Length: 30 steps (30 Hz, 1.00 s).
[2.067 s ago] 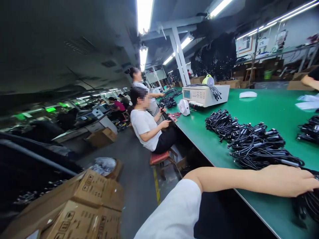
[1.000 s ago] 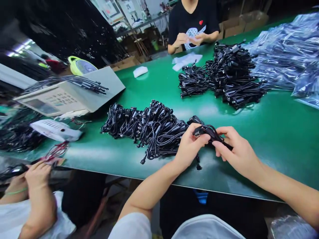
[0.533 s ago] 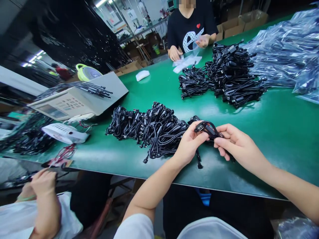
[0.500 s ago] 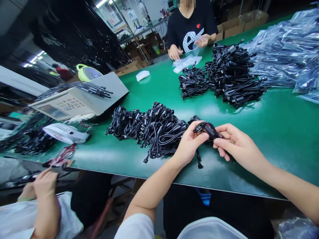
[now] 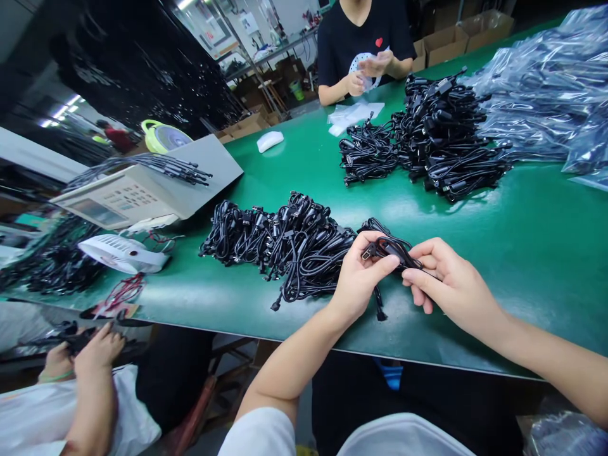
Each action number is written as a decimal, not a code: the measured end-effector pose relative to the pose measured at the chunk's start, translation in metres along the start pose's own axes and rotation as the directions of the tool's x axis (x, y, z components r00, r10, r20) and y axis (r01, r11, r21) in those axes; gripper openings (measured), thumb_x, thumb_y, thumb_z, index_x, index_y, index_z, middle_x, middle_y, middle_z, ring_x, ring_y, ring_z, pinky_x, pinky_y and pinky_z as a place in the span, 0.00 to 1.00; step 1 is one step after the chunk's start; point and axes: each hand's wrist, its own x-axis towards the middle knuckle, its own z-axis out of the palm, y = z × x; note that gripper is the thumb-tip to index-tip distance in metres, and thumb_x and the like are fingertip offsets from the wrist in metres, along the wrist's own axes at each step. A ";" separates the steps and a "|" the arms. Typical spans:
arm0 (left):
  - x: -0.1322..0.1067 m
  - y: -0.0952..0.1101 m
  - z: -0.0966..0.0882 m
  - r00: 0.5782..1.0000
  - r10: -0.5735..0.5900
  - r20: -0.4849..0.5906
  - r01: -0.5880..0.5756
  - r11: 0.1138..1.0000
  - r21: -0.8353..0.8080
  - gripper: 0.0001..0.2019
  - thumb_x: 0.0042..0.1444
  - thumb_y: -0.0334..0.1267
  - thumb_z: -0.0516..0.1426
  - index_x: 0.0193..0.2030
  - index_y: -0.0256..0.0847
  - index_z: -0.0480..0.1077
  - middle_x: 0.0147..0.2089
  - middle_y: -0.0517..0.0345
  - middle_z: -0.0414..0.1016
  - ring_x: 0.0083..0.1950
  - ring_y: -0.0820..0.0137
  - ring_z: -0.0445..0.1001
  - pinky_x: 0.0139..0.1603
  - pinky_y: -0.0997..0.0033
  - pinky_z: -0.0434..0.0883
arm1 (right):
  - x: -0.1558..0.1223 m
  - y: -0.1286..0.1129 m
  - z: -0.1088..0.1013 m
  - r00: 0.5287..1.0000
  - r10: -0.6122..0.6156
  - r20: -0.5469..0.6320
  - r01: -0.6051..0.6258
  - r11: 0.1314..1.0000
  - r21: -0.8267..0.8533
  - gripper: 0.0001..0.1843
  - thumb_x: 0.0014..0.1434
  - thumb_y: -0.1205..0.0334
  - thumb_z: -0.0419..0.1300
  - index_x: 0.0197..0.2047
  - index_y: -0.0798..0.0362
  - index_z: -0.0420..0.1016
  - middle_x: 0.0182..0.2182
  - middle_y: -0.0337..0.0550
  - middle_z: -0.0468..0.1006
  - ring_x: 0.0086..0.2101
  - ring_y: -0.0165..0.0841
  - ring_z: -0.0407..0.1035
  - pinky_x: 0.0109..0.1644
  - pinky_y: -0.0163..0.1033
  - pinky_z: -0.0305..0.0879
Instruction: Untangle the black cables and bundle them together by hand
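Between my two hands is a folded black cable (image 5: 398,248), held just above the green table near its front edge. My left hand (image 5: 363,272) pinches the end with a connector plug, thumb on top. My right hand (image 5: 444,275) closes thumb and fingers on the cable's other end, partly hiding it. A large pile of bundled black cables (image 5: 304,247) lies directly left of my left hand. Some cable strands show behind and below that hand, one with its plug pointing toward the table edge.
Across the green table (image 5: 532,253), a second cable pile (image 5: 432,133) lies beside bagged cables (image 5: 536,88). A co-worker (image 5: 365,44) opposite handles a clear bag. At left stand a beige instrument (image 5: 142,196) and a small white fan (image 5: 126,252). Another person's hands (image 5: 90,351) work at lower left.
The cable in my hands has turned slightly, its plug tipping lower, with my hands nearly in place. The co-worker opposite has brought both hands together. The person at left has raised a dark item.
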 end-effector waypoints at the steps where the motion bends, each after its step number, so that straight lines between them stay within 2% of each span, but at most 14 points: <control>1: 0.000 0.000 0.000 1.000 0.006 0.010 -0.006 1.000 0.000 0.17 0.51 0.39 0.69 0.44 0.43 0.69 0.40 0.62 0.76 0.41 0.73 0.74 0.48 0.72 0.70 | 0.000 -0.001 0.000 1.000 0.001 -0.001 -0.001 1.000 0.006 0.09 0.66 0.55 0.60 0.43 0.47 0.63 0.22 0.31 0.75 0.18 0.28 0.68 0.22 0.33 0.66; 5: 0.001 0.001 0.000 1.000 0.018 0.007 -0.018 1.000 0.014 0.15 0.52 0.40 0.69 0.43 0.43 0.70 0.38 0.63 0.75 0.40 0.74 0.74 0.46 0.73 0.69 | 0.000 -0.003 0.002 1.000 0.005 0.004 -0.005 1.000 0.031 0.10 0.66 0.55 0.61 0.42 0.48 0.63 0.22 0.30 0.75 0.18 0.27 0.68 0.22 0.32 0.66; 15: 0.000 0.003 -0.002 1.000 -0.018 -0.001 0.018 1.000 -0.024 0.15 0.54 0.39 0.68 0.46 0.43 0.71 0.43 0.60 0.75 0.43 0.73 0.74 0.50 0.71 0.70 | -0.001 -0.002 0.003 0.999 0.028 0.020 -0.030 0.994 0.104 0.12 0.65 0.54 0.61 0.43 0.48 0.62 0.26 0.33 0.76 0.19 0.28 0.70 0.20 0.32 0.66; 22: 0.001 0.005 0.001 1.000 -0.019 0.024 0.021 0.998 -0.053 0.15 0.54 0.38 0.67 0.46 0.43 0.71 0.43 0.60 0.75 0.44 0.72 0.73 0.52 0.71 0.70 | -0.001 -0.005 0.002 0.999 0.031 0.026 -0.034 0.994 0.107 0.12 0.65 0.54 0.61 0.42 0.48 0.62 0.24 0.32 0.76 0.18 0.27 0.69 0.19 0.31 0.66; 27: 0.001 0.004 0.000 0.999 -0.012 0.031 0.013 0.998 -0.056 0.15 0.54 0.38 0.67 0.46 0.43 0.71 0.43 0.60 0.75 0.45 0.72 0.74 0.52 0.71 0.69 | 0.000 -0.002 0.002 0.999 0.031 0.027 -0.034 0.993 0.114 0.13 0.65 0.52 0.62 0.43 0.48 0.62 0.26 0.33 0.77 0.20 0.28 0.70 0.20 0.31 0.67; 30: 0.000 0.005 0.000 0.999 -0.034 0.037 0.036 0.999 -0.034 0.15 0.54 0.39 0.67 0.47 0.43 0.70 0.44 0.59 0.76 0.44 0.72 0.74 0.51 0.70 0.70 | 0.003 -0.003 0.000 0.996 0.070 0.048 -0.075 0.991 0.109 0.14 0.64 0.52 0.63 0.43 0.48 0.63 0.27 0.34 0.77 0.22 0.28 0.70 0.22 0.32 0.67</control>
